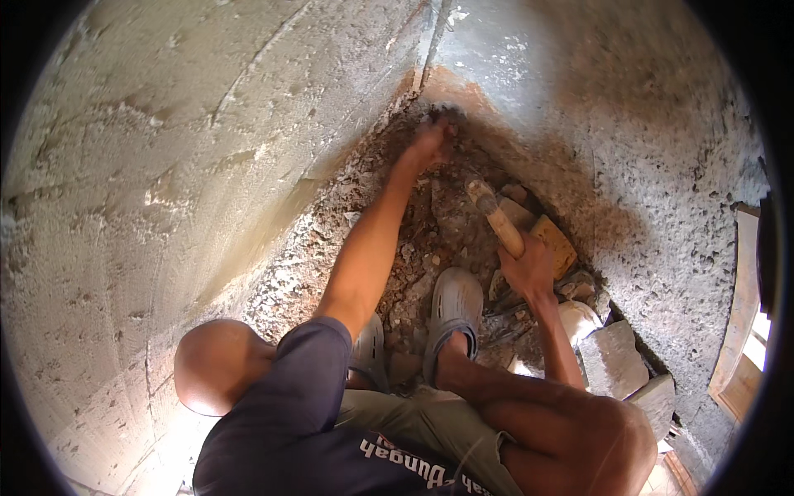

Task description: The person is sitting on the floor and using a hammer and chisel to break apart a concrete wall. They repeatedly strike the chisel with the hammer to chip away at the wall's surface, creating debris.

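Seen from above, a person crouches facing the far corner where two rough plastered walls [165, 165] meet, head [219, 364] low on the left, in a dark shirt [281, 413]. The hand on the left [430, 145] reaches far along an outstretched arm into the foot of the corner and rests on the loose rubble [430, 223] there; whether its fingers are spread or curled I cannot tell. The hand on the right [529, 269] is nearer, fingers wrapped tight round the wooden handle of a hammer [496, 217], whose dusty head points far and left, just over the rubble between the two hands. Just right of that hand lies a yellowish brick [556, 241], and nearer on the right pale stone blocks [612, 360] are stacked against the wall. Grey clogs [453, 302] stand on the rubble near the middle. A wooden frame [744, 331] shows at the right edge
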`<state>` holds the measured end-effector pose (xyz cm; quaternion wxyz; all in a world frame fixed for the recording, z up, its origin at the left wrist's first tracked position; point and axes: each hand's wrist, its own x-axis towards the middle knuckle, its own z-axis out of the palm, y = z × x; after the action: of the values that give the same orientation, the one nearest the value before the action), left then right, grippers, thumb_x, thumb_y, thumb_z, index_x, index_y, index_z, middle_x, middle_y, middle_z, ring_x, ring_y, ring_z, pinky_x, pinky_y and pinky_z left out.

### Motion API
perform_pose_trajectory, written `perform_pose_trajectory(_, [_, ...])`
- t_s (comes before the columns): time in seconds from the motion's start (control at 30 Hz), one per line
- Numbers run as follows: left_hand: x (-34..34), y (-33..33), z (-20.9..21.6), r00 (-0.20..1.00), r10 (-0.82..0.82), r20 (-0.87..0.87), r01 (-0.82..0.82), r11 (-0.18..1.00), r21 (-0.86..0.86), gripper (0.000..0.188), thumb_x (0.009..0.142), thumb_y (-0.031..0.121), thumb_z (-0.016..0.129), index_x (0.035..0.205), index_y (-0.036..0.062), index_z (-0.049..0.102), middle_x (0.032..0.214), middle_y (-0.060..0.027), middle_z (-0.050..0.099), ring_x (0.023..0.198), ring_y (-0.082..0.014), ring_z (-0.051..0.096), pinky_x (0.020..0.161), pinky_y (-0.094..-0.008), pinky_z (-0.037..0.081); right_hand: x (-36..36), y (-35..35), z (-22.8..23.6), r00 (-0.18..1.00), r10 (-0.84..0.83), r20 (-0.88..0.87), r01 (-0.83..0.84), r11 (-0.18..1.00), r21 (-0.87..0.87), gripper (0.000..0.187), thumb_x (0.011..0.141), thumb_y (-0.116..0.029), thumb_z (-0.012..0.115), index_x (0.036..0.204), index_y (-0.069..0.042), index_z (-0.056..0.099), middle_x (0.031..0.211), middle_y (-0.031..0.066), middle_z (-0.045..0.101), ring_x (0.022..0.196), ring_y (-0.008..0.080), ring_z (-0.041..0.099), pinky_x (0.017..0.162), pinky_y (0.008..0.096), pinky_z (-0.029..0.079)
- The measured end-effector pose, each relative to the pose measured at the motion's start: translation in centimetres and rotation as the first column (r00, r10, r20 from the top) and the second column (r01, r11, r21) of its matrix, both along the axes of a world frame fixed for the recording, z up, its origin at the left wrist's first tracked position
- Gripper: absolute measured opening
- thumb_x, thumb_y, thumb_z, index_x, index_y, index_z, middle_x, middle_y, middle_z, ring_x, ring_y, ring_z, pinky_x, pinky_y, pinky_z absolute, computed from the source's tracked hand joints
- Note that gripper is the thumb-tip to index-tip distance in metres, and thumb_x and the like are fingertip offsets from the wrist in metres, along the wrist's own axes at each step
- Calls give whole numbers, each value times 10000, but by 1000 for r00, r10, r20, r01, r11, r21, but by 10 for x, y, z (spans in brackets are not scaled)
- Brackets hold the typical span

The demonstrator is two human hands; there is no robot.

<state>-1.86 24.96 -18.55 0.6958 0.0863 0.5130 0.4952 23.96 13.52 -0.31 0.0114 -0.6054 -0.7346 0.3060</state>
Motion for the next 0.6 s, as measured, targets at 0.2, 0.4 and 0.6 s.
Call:
perform_pose_trajectory(0.2, [53,-37,21,783,557,-277,-558,826,85,383,1041,374,474,918,31,593,580,-71,546,406,-198,493,393,-360,411,-1,-12,1,996,-34,-79,38,998,52,266,799,-208,671,876,47,674,727,267,641,720,438,663,682,462,511])
perform_pose_trajectory(0.4, [14,-19,6,997,-76,30,77,997,-25,396,1046,371,459,881,44,608,614,-82,574,458,-192,510,404,-364,369,7,-16,4,991,-134,24,136,986,-94,305,804,-222,678,927,57,698,828,286,676,819,451,681,745,469,526])
perform_pose_trajectory(0.6, [44,-54,5,778,472,-414,-512,859,17,449,1075,398,424,895,26,598,602,-53,548,475,-183,497,416,-342,357,6,-18,7,975,-212,-60,201,968,-150,284,803,-208,665,880,65,677,765,275,656,737,430,671,693,467,510])
